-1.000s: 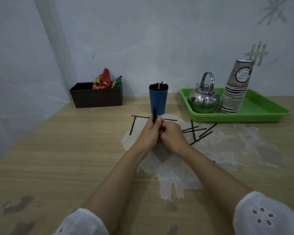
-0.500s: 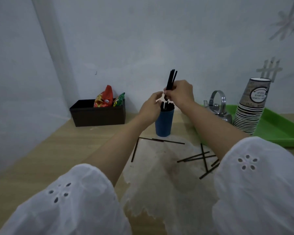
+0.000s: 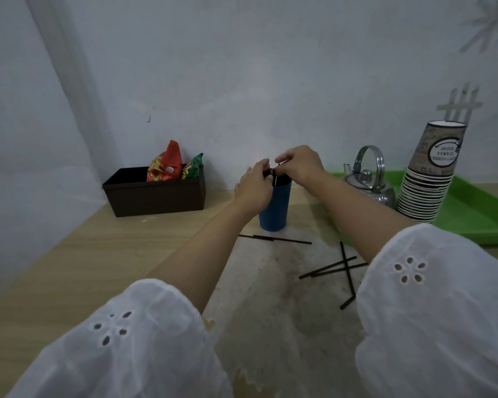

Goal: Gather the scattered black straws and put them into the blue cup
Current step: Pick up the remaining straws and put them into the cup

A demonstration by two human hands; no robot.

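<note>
Since half a second ago, our straw bundle (image 3: 282, 179) has dropped from high above into the blue cup (image 3: 275, 214) directly under both hands. Our left hand (image 3: 255, 188) and right hand (image 3: 298, 163) pinch its tips at the rim. Several loose straws (image 3: 327, 267) lie nearer us, beneath the right forearm. We judge those remain.

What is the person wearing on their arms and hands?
Both arms have loose white sleeves that end around the elbow. The left sleeve and the right sleeve each have a little flower made of punched holes. Below the sleeves the forearms are bare. The left hand and the right hand have no gloves, and no watch shows.
</note>
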